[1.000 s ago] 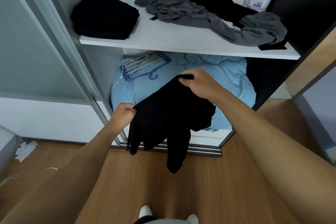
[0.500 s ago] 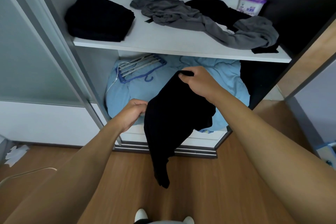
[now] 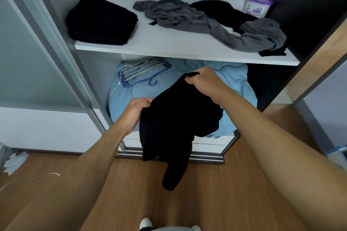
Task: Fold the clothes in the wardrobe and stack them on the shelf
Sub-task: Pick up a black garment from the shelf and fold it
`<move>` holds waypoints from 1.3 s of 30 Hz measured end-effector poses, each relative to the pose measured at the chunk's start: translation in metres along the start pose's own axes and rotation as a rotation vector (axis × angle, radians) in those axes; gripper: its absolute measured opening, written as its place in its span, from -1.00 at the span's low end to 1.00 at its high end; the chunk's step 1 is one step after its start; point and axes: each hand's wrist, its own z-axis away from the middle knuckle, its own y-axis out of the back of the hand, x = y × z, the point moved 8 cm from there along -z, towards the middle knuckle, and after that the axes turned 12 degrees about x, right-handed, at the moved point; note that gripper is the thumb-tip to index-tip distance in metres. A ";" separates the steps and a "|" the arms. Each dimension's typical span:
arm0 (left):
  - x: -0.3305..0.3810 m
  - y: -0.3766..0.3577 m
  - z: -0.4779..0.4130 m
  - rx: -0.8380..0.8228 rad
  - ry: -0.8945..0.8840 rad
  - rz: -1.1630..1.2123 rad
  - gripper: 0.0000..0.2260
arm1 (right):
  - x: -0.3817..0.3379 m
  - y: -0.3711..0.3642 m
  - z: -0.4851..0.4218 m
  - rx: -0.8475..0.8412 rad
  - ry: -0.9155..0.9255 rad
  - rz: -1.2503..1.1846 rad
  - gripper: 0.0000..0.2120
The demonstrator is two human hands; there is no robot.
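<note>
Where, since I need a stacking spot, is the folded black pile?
Head view: the folded black pile sits on the shelf, far left, beside the crumpled grey clothes.

On the shelf, a folded stack sits at the left end and a heap of unfolded clothes sprawls across the right half, well apart from the stack. A container stands behind the heap in the rear right corner. Under the shelf lies a bedding bundle, with hangers on its left rear part. In front of the bundle hangs a garment, gripped by the left hand at its left edge and by the right hand higher and farther in. Its lower end dangles over the floor. Paper scraps lie on the floor far left.
</note>
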 end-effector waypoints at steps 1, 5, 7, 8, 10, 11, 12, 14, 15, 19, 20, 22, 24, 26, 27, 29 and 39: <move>-0.001 0.000 0.001 -0.050 -0.016 -0.083 -0.81 | 0.005 0.000 0.000 0.004 -0.026 -0.009 -0.91; -0.022 0.014 0.002 -0.157 -0.031 -0.574 -0.84 | 0.020 -0.002 0.001 -0.025 -0.056 0.015 -0.81; -0.034 0.030 -0.006 -0.113 -0.012 -0.731 -0.70 | 0.019 -0.005 0.003 -0.082 -0.027 0.016 -0.83; -0.038 0.038 -0.008 -0.091 0.011 -0.816 -0.64 | 0.019 -0.008 0.005 -0.127 -0.020 0.005 -0.86; -0.042 0.052 -0.010 -0.067 0.036 -1.011 -0.65 | 0.020 -0.013 0.011 -0.233 -0.029 -0.014 -0.91; -0.043 0.057 -0.010 -0.046 0.034 -1.102 -0.64 | 0.022 -0.016 0.014 -0.280 -0.040 -0.018 -0.92; -0.042 0.061 -0.010 -0.014 0.030 -1.160 -0.65 | 0.024 -0.019 0.017 -0.325 -0.057 -0.026 -0.92; -0.040 0.070 -0.012 0.106 0.052 -1.125 -0.74 | 0.031 -0.029 0.027 -0.433 -0.120 -0.061 -0.91; -0.038 0.074 -0.013 0.173 0.072 -1.078 -0.79 | 0.035 -0.036 0.035 -0.500 -0.155 -0.080 -0.91; -0.035 0.075 -0.017 0.315 0.156 -0.838 -0.73 | 0.046 -0.056 0.048 -0.562 -0.251 -0.156 -0.73; -0.034 0.075 -0.018 0.337 0.177 -0.769 -0.70 | 0.048 -0.057 0.047 -0.532 -0.258 -0.154 -0.64; -0.032 0.075 -0.018 0.374 0.195 -0.658 -0.70 | 0.049 -0.058 0.045 -0.511 -0.249 -0.109 -0.69; -0.029 0.078 -0.015 0.412 0.187 -0.600 -0.71 | 0.047 -0.058 0.046 -0.524 -0.214 -0.031 -0.84; -0.027 0.082 -0.011 0.465 0.175 -0.561 -0.72 | 0.043 -0.056 0.048 -0.536 -0.165 0.056 -0.79; -0.026 0.084 -0.010 0.488 0.170 -0.540 -0.74 | 0.042 -0.056 0.051 -0.558 -0.142 0.096 -0.79; -0.023 0.082 -0.007 0.504 0.159 -0.500 -0.81 | 0.042 -0.059 0.057 -0.594 -0.115 0.180 -0.75; -0.017 0.042 -0.014 0.370 0.229 -0.319 -0.79 | 0.036 -0.081 0.072 -0.588 -0.225 0.085 -0.63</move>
